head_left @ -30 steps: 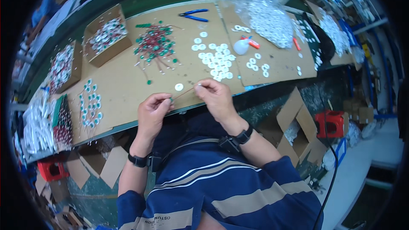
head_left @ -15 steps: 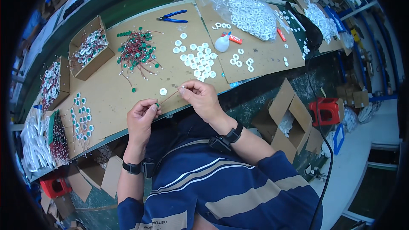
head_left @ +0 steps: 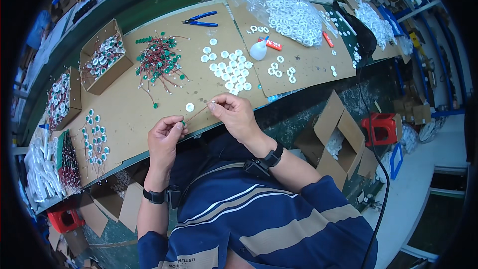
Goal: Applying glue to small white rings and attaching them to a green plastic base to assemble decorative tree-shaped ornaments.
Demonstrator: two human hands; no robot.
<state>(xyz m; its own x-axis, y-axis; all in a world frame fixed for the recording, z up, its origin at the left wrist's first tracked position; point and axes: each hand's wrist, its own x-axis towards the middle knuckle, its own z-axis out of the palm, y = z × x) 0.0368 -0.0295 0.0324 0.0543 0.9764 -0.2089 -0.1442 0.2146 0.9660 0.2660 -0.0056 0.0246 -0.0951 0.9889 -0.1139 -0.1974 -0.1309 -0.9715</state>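
Left hand (head_left: 166, 134): clamped on small round green disc (head_left: 183, 123), apparently. Right hand (head_left: 236, 113): pinching thin, straight reddish-brown wire (head_left: 197, 114). Hold unchanged from half a second ago; work not visibly advanced.

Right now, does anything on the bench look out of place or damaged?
Mildly: one green wired disc strays from the tangled heap of green discs, and one white disc lies alone beyond the left hand, away from the white-disc cluster. No damage stands out.
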